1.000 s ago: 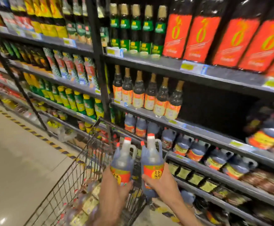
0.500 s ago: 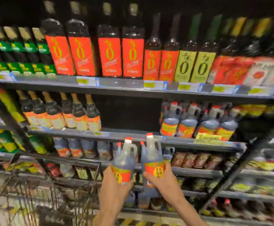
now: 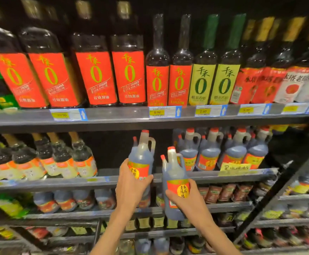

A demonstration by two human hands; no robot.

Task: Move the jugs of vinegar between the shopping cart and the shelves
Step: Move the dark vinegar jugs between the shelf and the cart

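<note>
Jugs: left hand (image 3: 129,186) grips 1 jug (image 3: 141,159), right hand (image 3: 188,199) grips another (image 3: 175,183), before shelf (image 3: 214,174).

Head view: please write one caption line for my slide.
Two hands lift vinegar jugs toward a gap on the shelf.

A shop, a supermarket's condiment aisle; tiered metal shelves (image 3: 131,122) carry facing rows of red-labelled soy sauce bottles (image 3: 96,78) and vinegar jugs (image 3: 209,153); yellow price tags (image 3: 157,112) line the shelf edges.
</note>
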